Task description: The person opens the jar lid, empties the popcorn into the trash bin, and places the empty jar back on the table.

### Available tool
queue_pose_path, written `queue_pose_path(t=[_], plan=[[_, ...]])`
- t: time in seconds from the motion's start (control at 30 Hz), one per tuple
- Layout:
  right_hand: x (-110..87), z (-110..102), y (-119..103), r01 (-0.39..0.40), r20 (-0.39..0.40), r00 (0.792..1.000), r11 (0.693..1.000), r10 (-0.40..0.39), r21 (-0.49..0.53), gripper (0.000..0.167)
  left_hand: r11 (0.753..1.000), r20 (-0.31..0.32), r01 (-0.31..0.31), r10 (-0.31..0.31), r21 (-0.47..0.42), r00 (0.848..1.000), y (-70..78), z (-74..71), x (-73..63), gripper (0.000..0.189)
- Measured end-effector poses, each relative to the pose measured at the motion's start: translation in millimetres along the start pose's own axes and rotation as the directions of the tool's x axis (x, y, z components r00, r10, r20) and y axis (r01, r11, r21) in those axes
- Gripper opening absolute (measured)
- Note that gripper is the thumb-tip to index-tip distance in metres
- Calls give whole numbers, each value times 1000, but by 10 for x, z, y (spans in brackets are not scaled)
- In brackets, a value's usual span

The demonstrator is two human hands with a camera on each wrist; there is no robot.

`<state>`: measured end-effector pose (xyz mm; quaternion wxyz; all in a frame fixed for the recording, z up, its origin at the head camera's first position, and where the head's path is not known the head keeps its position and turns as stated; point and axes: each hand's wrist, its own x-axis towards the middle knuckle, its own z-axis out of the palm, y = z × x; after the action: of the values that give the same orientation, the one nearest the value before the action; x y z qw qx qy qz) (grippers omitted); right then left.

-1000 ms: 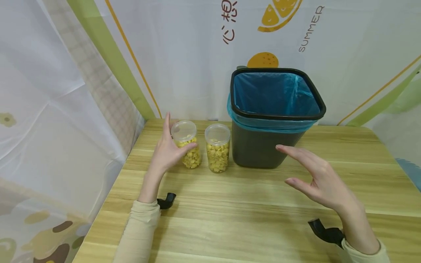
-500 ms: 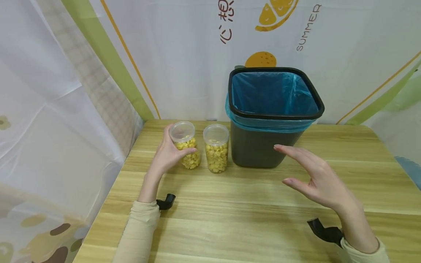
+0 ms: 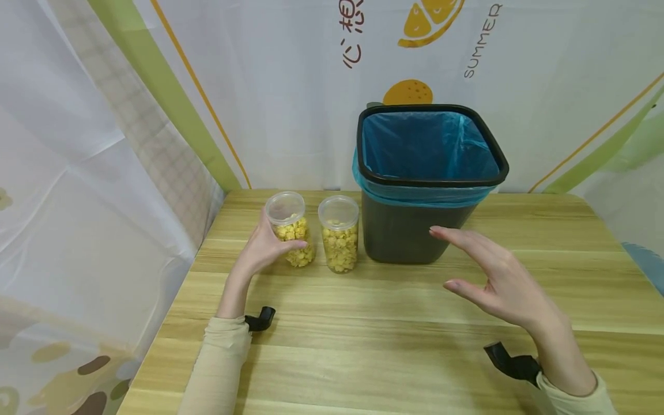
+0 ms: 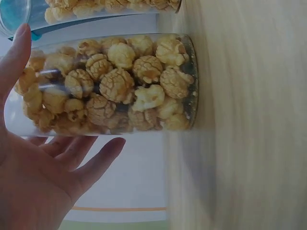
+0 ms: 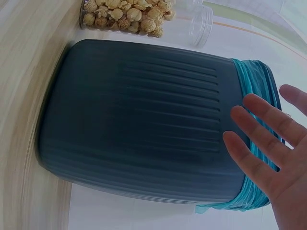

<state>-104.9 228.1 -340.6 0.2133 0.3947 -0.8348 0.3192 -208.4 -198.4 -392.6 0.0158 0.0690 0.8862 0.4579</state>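
From the head view, the left hand (image 3: 261, 248) wraps its fingers and thumb around the left popcorn jar (image 3: 290, 228). A second popcorn jar (image 3: 339, 233) stands just past the thumb. That makes two jars and one bin (image 3: 415, 230). The right hand (image 3: 498, 282) hangs open near the bin.

In the left wrist view, the held jar (image 4: 115, 86) sits between thumb and fingers (image 4: 91, 163).

In the right wrist view, straight fingers (image 5: 259, 139) hover by the bin (image 5: 144, 120).

We see a clear plastic jar (image 3: 290, 227) of yellow popcorn, lid on, standing upright on the wooden table at the far left. A second, matching jar (image 3: 339, 233) stands just beside it, next to the dark bin (image 3: 410, 230) with its blue liner.
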Motion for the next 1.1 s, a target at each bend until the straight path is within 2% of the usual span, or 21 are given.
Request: queue_pose_path(t=[0.17, 0.4, 0.8, 0.97, 1.1], plan=[[5, -1, 1, 5, 0, 1000, 1000, -5, -1, 70, 999, 31, -36, 36, -25, 999, -61, 10, 20, 129], [8, -3, -2, 1, 7, 1000, 1000, -1, 1, 71, 998, 76, -43, 46, -48, 996, -120, 11, 31, 120], [-1, -1, 3, 0, 4, 1000, 1000, 0, -8, 71, 995, 62, -52, 58, -84, 996, -94, -5, 19, 109], [0, -2, 4, -4, 5, 1000, 1000, 4, -8, 72, 994, 35, -54, 57, -95, 998, -62, -32, 8, 107], [2, -3, 4, -12, 7, 1000, 1000, 12, -11, 72, 988, 0, -87, 88, -127, 996, -12, -56, -6, 101]])
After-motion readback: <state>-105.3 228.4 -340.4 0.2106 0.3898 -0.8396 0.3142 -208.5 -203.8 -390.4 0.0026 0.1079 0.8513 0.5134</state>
